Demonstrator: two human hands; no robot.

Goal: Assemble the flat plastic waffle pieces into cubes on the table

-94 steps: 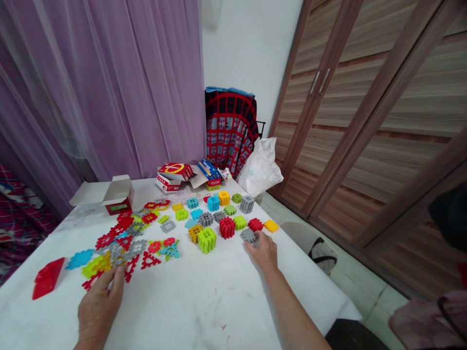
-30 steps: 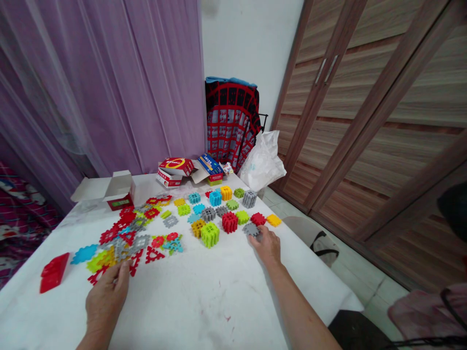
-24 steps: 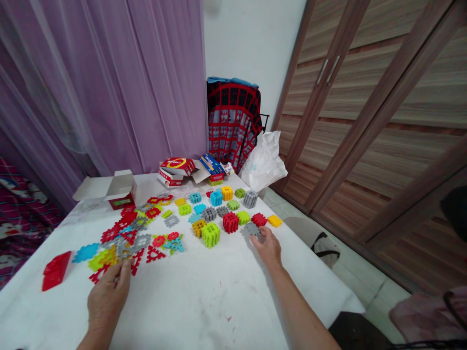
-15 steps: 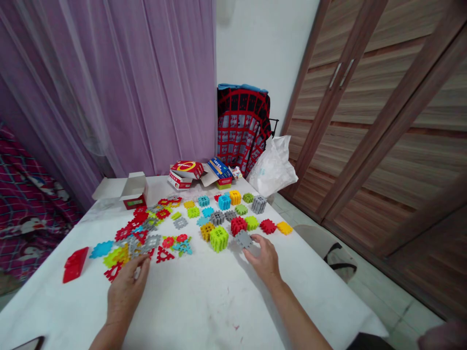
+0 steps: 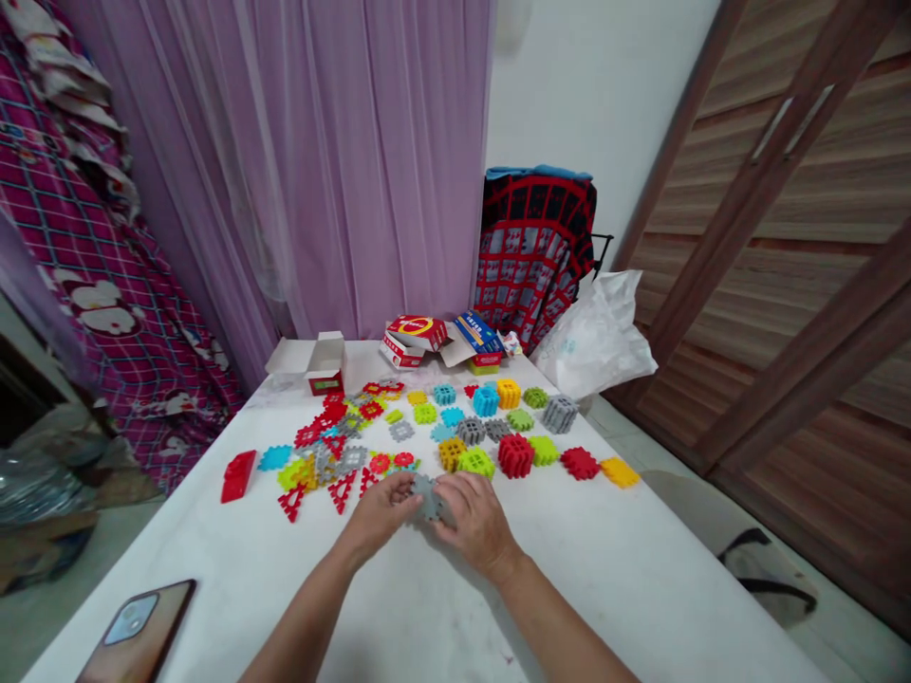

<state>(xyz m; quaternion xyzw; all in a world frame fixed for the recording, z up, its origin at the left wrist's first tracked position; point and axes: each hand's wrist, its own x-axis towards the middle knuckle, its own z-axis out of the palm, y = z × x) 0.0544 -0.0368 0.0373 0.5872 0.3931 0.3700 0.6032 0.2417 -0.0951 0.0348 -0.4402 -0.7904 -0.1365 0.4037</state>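
A grey notched plastic building tile [image 5: 427, 496] is pinched between both hands above the front middle of the table. My left hand [image 5: 388, 512] is closed on its left edge. On the right side, my right hand [image 5: 475, 520] grips the same tile, its fingers over the edge. Whether a second grey tile lies behind it I cannot tell. Just beyond the hands sit a lime green stack of tiles [image 5: 475, 462] and a red stack [image 5: 515, 455]. Left of my left hand lie red triangular tiles [image 5: 342, 491].
A pile of mixed tiles [image 5: 328, 463] spreads over the left. Grey [image 5: 559, 414] and yellow stacks [image 5: 508, 393] stand farther back. Opened boxes [image 5: 327, 365] line the far edge beside a white plastic bag [image 5: 598, 332]. A phone [image 5: 139, 631] lies front left; a red plastic piece [image 5: 238, 476] is nearby.
My right hand has brought the grey tile left and nearer. My left hand has moved from the tile pile to it and taken hold. The view has turned left.
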